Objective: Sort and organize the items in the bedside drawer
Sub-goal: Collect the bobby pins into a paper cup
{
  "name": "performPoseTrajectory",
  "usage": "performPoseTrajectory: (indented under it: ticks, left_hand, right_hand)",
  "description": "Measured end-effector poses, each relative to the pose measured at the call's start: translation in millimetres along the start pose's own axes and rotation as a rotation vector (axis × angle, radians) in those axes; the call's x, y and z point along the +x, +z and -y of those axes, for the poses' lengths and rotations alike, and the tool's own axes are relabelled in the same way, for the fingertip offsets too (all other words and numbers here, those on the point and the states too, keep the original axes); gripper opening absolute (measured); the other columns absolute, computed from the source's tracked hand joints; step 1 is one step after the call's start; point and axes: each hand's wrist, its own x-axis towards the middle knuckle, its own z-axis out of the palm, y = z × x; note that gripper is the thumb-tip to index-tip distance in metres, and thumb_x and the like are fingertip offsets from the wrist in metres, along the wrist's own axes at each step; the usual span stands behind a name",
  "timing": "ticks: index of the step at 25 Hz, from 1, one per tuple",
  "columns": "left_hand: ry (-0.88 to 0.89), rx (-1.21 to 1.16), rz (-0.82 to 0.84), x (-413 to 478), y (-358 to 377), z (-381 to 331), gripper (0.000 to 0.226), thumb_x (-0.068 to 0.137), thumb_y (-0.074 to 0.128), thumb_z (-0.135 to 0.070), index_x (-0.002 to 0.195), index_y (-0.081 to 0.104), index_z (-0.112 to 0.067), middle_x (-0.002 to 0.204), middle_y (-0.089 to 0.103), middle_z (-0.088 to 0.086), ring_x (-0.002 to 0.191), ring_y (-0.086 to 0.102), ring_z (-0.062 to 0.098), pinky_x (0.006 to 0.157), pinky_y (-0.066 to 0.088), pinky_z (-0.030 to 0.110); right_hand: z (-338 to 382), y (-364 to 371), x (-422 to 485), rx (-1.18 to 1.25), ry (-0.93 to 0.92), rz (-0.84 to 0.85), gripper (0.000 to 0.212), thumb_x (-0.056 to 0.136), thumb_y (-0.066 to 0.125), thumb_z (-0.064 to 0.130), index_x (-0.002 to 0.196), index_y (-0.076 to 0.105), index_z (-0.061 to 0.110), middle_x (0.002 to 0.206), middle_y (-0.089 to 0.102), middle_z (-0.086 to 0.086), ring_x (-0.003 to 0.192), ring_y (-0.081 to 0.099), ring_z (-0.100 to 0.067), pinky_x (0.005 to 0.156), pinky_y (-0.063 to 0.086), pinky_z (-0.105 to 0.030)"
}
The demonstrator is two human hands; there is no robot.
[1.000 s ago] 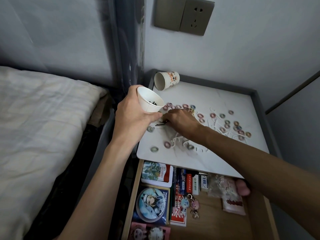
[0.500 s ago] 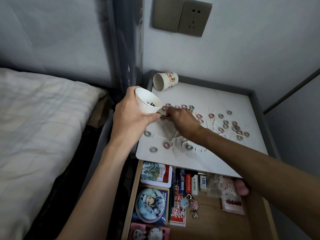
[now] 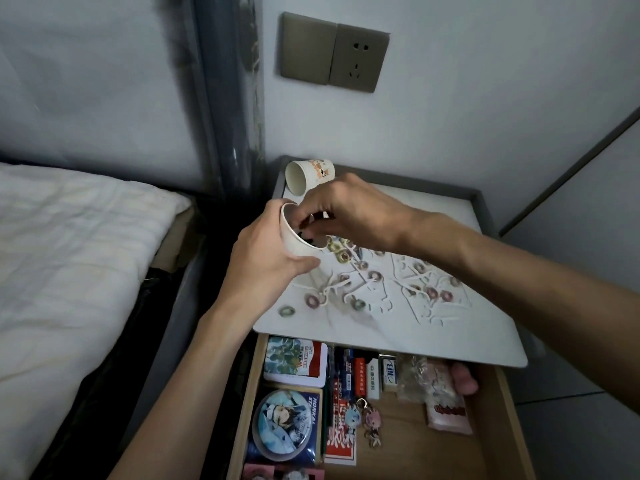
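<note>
Above the nightstand [image 3: 460,327], left hand [image 3: 263,271] grips cup [image 3: 290,237]; right hand [image 3: 356,216] dips in.

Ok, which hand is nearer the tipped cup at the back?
Right. The right hand is just in front of the tipped cup, fingers dipping into the held cup; the left hand grips that held cup, farther forward.

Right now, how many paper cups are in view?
2. The held cup sits tilted in the left hand, fingers of the right hand at its mouth. The second cup lies on its side at the nightstand top's back left corner. Others may hide behind the hands.
</note>
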Motion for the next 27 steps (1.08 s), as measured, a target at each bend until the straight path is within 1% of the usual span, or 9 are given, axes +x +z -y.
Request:
performPoseTrajectory:
  ticks: [3, 6, 8, 11, 15, 19, 21, 24, 27]
  left_hand:
    - [0.029, 0.022, 0.041, -7.8, 5.0, -3.8, 0.070, 0.062, 0.091, -0.022, 0.119, 0.051, -0.031, 0.097, 0.060, -0.017, 0.089, 0.056, 0.005, 0.066, 0.037, 0.008]
    - [0.056, -0.008, 0.110, -22.3, 14.9, -7.5, 0.069, 0.060, 0.092, -0.023, 0.116, 0.052, -0.031, 0.100, 0.062, -0.017, 0.091, 0.057, 0.000, 0.065, 0.039, 0.006]
    - [0.092, -0.025, 0.144, -34.1, 24.6, -12.5, 0.073, 0.059, 0.093, -0.024, 0.120, 0.054, -0.028, 0.110, 0.061, -0.013, 0.099, 0.056, 0.003, 0.073, 0.042, 0.007]
    - [0.190, 0.033, 0.201, -51.9, 40.2, -24.9, 0.079, 0.056, 0.093, -0.026, 0.124, 0.052, -0.026, 0.125, 0.055, -0.010, 0.114, 0.049, 0.005, 0.094, 0.041, 0.023]
    - [0.241, 0.103, 0.367, -77.3, 54.0, -48.3, 0.082, 0.058, 0.092, -0.035, 0.127, 0.048, -0.032, 0.126, 0.050, -0.012, 0.115, 0.048, 0.006, 0.097, 0.041, 0.027]
    - [0.201, 0.182, 0.509, -116.1, 70.0, -69.0, 0.086, 0.068, 0.072, -0.066, 0.140, 0.042, -0.030, 0.140, 0.038, -0.015, 0.129, 0.033, 0.003, 0.103, 0.032, 0.029]
    - [0.147, 0.206, 0.486, -134.4, 86.4, -74.7, 0.073, 0.079, 0.057, -0.068, 0.137, 0.048, -0.025, 0.136, 0.046, -0.011, 0.122, 0.041, 0.003, 0.098, 0.035, 0.025]
    - [0.050, 0.254, 0.512, -159.6, 119.3, -78.2, 0.030, 0.096, 0.058, -0.030, 0.123, 0.061, -0.016, 0.108, 0.069, -0.001, 0.080, 0.065, 0.004, 0.070, 0.049, 0.016]
    - [-0.033, 0.262, 0.573, -179.8, 149.6, -78.2, 0.021, 0.094, 0.052, -0.004, 0.108, 0.067, -0.008, 0.070, 0.072, 0.008, 0.053, 0.070, 0.012, 0.052, 0.059, 0.031]
  right_hand:
    - [-3.9, 5.9, -28.2, 0.026, 0.119, -0.138, 0.018, 0.082, 0.076, 0.008, 0.100, 0.074, 0.011, 0.089, 0.068, 0.006, 0.071, 0.055, 0.013, 0.070, 0.037, -0.003]
    - [-0.6, 18.3, -65.9, 0.117, 0.389, -0.282, 0.016, 0.087, 0.073, 0.019, 0.102, 0.071, 0.012, 0.082, 0.067, 0.007, 0.069, 0.059, 0.001, 0.065, 0.041, -0.009]
    - [7.1, 28.8, -90.5, 0.217, 0.540, -0.284, 0.017, 0.091, 0.068, 0.026, 0.102, 0.071, 0.013, 0.074, 0.070, 0.004, 0.060, 0.063, -0.005, 0.060, 0.048, -0.016]
    - [23.2, 40.6, -128.0, 0.352, 0.627, -0.292, 0.012, 0.094, 0.064, 0.020, 0.097, 0.071, 0.011, 0.063, 0.069, 0.001, 0.048, 0.060, -0.007, 0.051, 0.047, -0.019]
    - [36.0, 44.4, -179.3, 0.529, 0.733, -0.369, 0.012, 0.091, 0.061, 0.009, 0.096, 0.072, 0.009, 0.059, 0.066, -0.002, 0.049, 0.057, -0.010, 0.051, 0.045, -0.025]
    - [51.0, 51.5, -238.5, 0.322, 0.744, -0.382, 0.015, 0.089, 0.061, 0.009, 0.098, 0.072, 0.013, 0.064, 0.068, 0.003, 0.050, 0.061, -0.002, 0.052, 0.050, -0.019]
    - [54.0, 59.8, -269.3, 0.268, 0.767, -0.375, 0.015, 0.089, 0.060, 0.010, 0.097, 0.072, 0.014, 0.067, 0.069, 0.003, 0.052, 0.061, -0.001, 0.050, 0.048, -0.018]
    - [52.8, 77.9, -307.6, 0.271, 0.812, -0.381, 0.017, 0.087, 0.061, 0.008, 0.098, 0.073, 0.013, 0.069, 0.070, 0.004, 0.057, 0.064, -0.005, 0.058, 0.055, -0.029]
    - [54.2, 93.7, -330.7, 0.309, 0.821, -0.330, 0.017, 0.086, 0.061, 0.008, 0.097, 0.073, 0.012, 0.068, 0.071, 0.002, 0.058, 0.065, -0.009, 0.059, 0.055, -0.027]
